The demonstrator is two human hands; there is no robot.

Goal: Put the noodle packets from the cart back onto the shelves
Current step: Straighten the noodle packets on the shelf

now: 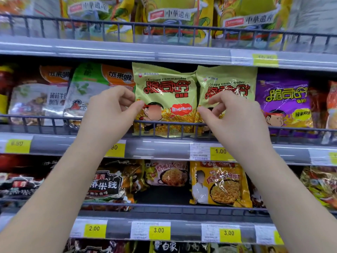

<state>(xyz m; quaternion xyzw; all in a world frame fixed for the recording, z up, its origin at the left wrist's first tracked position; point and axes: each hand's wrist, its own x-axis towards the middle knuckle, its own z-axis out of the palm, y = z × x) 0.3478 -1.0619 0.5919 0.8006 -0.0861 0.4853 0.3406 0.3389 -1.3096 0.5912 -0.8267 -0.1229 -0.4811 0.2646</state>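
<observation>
Two pale green noodle packets stand upright side by side on the middle shelf, behind its wire rail. My left hand pinches the left edge of the left green packet, thumb on its front. My right hand is curled over the lower left part of the right green packet, thumb and forefinger pinching its front near the seam between the two. The cart is out of view.
A purple packet stands right of the green pair, and rice-meal packs stand to the left. Yellow bags fill the top shelf. On the lower shelf there is a dark gap beside a yellow noodle packet.
</observation>
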